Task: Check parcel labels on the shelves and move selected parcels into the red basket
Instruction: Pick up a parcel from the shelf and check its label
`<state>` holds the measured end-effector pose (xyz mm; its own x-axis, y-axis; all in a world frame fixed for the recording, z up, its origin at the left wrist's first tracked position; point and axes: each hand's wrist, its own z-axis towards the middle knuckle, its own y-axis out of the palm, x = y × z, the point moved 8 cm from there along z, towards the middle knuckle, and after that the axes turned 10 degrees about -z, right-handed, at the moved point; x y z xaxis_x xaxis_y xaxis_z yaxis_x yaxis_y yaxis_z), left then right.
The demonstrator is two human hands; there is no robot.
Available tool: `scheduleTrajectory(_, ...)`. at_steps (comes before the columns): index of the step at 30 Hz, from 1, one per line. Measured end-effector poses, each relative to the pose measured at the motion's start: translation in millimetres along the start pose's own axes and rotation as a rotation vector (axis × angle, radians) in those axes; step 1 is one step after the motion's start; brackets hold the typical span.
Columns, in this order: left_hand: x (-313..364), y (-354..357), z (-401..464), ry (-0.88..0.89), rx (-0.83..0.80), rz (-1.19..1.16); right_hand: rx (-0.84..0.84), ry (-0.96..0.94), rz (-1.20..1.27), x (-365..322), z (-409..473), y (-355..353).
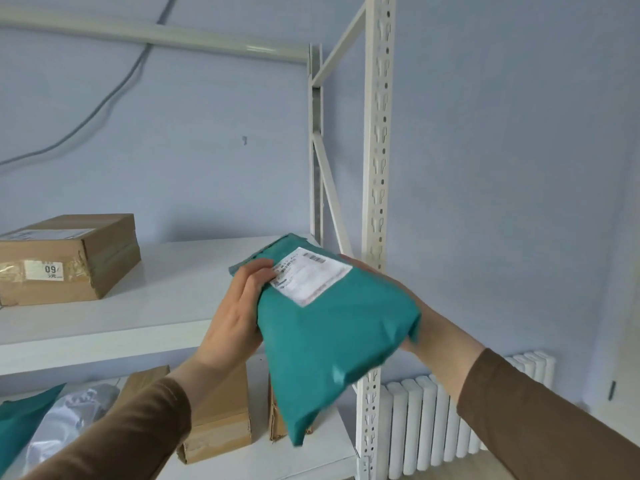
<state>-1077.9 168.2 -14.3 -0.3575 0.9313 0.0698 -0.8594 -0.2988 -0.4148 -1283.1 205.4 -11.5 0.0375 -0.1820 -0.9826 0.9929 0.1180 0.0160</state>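
Fingers of left hand curl over teal parcel's upper edge beside its label, right hand apparently cradling beneath; soft, light, slippery mailer, best gripped at edges.

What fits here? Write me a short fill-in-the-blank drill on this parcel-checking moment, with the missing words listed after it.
1. Both hands hold a soft teal plastic mailer bag with a ____ paper label.
2. The left hand has its thumb on the mailer's ____ side.
3. The brown cardboard box on the upper white shelf board bears a sticker reading ____.
4. Beside the rack stands a white ____.

Missing words: white; label; 09; radiator
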Motion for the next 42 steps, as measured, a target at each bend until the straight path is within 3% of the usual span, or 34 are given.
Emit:
scheduleTrajectory(7, 3.4, 4.4, -8.5, 0.206, 0.022, 0.103, -0.103, 0.204, -0.145, 29.7, -2.9, 14.3)
scheduleTrajectory(11, -5.0, 7.1, -6.7, 0.190, -0.011, 0.122, -0.103, 0.173, -0.163, 45.3, 2.3, 17.1)
scheduleTrajectory(13, -13.1, 6.0, -4.5, 0.032, 0.007, 0.077, -0.054, 0.137, -0.144, 49.9, 7.0, 15.7)
scheduleTrajectory(15, -32.4, 1.5, -8.2, -0.305, 0.086, -0.103, 0.005, 0.094, -0.112, 51.8, 10.4, 13.0)
scheduleTrajectory(18, -49.5, 11.3, -26.4, -0.860, 0.203, -0.664, 0.070, 0.063, -0.076, 55.7, 17.0, 8.4)
scheduleTrajectory(20, -38.1, 26.1, -34.9, -1.095, 0.136, -0.900, 0.119, 0.064, -0.072, 57.6, 21.8, 6.3)
scheduleTrajectory(22, -20.3, 37.0, -38.3, -1.169, -0.056, -0.941, 0.180, 0.080, -0.094, 59.2, 30.3, 3.3)
scheduleTrajectory(24, -17.3, 42.2, -39.6, -1.223, -0.112, -0.981, 0.229, 0.108, -0.123, 57.0, 43.6, 0.7)
scheduleTrajectory(31, -87.3, 38.7, -5.2, -1.328, 0.151, -1.074, 0.142, 0.213, -0.017, 30.9, 109.7, 13.2)
scheduleTrajectory(39, -197.1, 63.5, 19.0, -1.372, 0.211, -0.939, 0.254, 0.165, -0.338, 44.3, 203.7, 13.9)
scheduleTrajectory(42, -233.2, 72.4, 22.3, -1.379, 0.149, -0.850, 0.302, 0.147, -0.427, 52.4, 231.5, 15.5)
